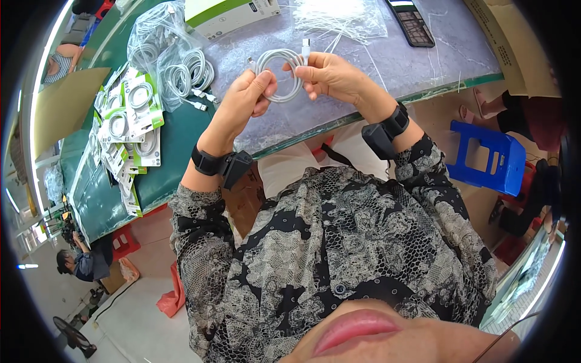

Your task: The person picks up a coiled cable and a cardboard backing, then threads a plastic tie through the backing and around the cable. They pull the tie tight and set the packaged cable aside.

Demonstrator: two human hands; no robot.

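Note:
A pale grey-white USB cable (284, 98) is wound into a round coil and held above the table between my two hands. My left hand (245, 97) is closed on the coil's left side, where a small metal plug sticks up by the fingers. On the right side, my right hand (333, 75) pinches the coil between thumb and fingers. The larger white plug (305, 51) stands upright beside my right index finger. Left of my hands lie loose coiled cables (181, 78), their white plugs toward me.
Cables on green-and-white cards (139, 100) are heaped at the left, near a clear bag of coils (148, 36). Further back are a green-and-white box (236, 21), white ties (339, 18) on plastic and a dark phone (413, 25). A blue stool (511, 157) stands at right.

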